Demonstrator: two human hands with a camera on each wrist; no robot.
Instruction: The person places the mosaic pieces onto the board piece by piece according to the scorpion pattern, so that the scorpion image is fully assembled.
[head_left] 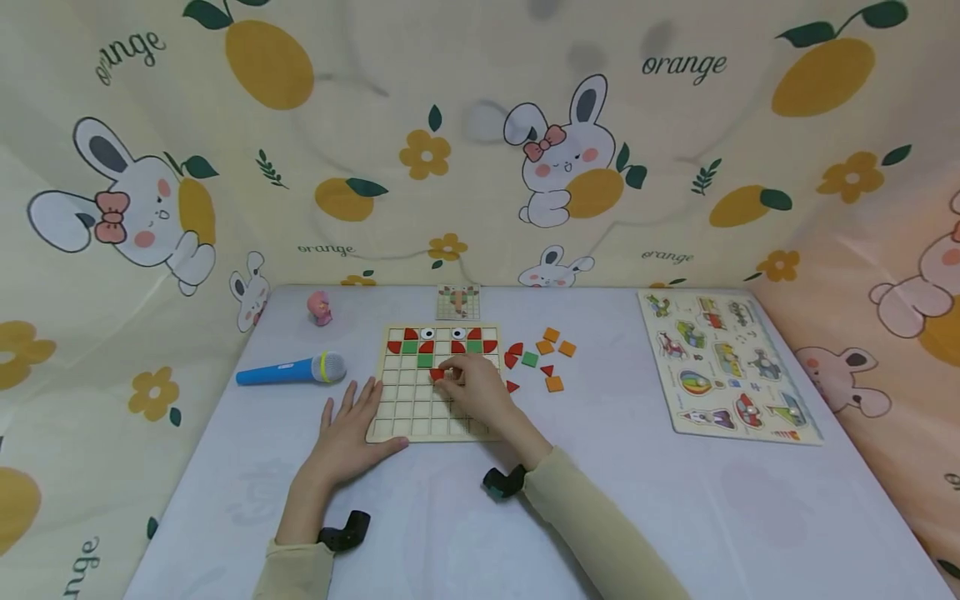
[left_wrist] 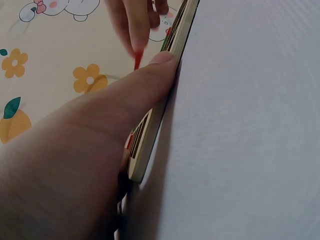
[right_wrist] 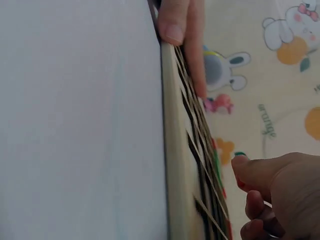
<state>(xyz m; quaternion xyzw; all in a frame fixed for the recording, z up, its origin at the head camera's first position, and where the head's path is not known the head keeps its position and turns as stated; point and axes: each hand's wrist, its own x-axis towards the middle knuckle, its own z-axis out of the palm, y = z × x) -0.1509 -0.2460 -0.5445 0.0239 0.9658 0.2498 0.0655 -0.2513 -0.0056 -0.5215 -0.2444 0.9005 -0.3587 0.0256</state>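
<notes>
The left hand (head_left: 347,443), its fingers spread, rests at the edge of the grid board (head_left: 396,410), while over this board the right hand (head_left: 476,388) pinches a red piece (head_left: 437,375), which could, I judge, knock the green square (head_left: 425,361) just beside this hand if lowered crooked.

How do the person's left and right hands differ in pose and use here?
The left hand has its fingers spread; the right hand has its fingers drawn into a pinch.
The left hand touches the edge of the grid board; the right hand is over the board.
The left hand holds no piece; the right hand pinches a red piece.
Both arms have a pale sleeve.
</notes>
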